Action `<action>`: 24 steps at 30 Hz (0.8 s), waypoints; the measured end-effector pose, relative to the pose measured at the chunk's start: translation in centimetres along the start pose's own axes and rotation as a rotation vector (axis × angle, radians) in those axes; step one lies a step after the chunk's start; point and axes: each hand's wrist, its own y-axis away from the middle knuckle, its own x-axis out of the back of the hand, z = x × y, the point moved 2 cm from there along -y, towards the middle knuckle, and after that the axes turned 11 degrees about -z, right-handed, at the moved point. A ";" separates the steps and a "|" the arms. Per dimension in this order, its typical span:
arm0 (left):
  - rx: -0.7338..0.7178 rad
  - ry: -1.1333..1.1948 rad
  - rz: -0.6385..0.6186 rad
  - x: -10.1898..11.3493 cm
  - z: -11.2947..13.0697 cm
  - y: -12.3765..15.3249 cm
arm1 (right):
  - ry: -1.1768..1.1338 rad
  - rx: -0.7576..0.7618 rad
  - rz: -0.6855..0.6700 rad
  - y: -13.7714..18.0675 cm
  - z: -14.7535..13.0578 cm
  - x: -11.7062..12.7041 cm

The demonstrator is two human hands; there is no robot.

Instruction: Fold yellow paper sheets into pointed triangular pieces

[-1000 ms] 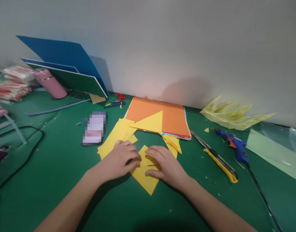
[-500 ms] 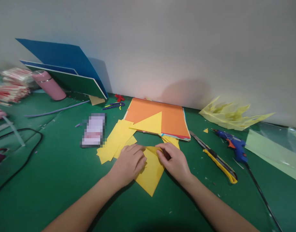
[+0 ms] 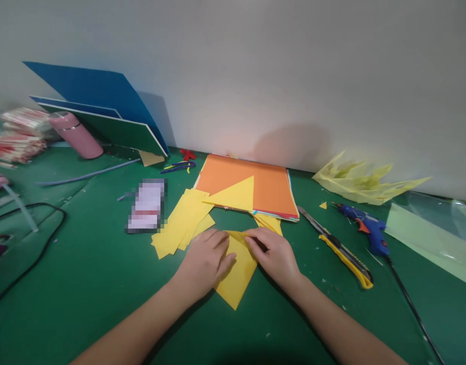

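A yellow sheet of paper [image 3: 237,274] lies on the green table with one corner pointing towards me. Its far edge is folded over. My left hand [image 3: 204,258] grips the left of that fold, its fingers curled over the edge and its thumb stretched across the sheet. At the right end of the fold, my right hand [image 3: 273,251] pinches the paper between thumb and fingers. Just beyond my left hand are several yellow paper pieces [image 3: 182,220]. A yellow paper triangle [image 3: 236,196] rests on a stack of coloured paper with an orange sheet [image 3: 271,185] on top.
To the right lie a yellow utility knife [image 3: 347,258], a blue glue gun [image 3: 370,230] with its cord, and a spiky pale-yellow paper piece [image 3: 354,185]. A blurred-out phone [image 3: 147,205], a pink bottle [image 3: 77,134] and leaning boards [image 3: 104,126] occupy the left.
My left thumb has stretched out a little further to the right over the yellow sheet. The sheet's near corner has shifted slightly left. My right hand keeps its pinch.
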 end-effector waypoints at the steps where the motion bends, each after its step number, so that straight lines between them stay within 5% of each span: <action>1: -0.018 0.008 0.008 -0.2 0.0 0.0 | 0.000 -0.002 0.009 0.0 0.1 0.0; 24: 0.020 -0.008 -0.099 -0.4 0.1 0.3 | 0.252 0.173 -0.080 0.5 0.1 0.2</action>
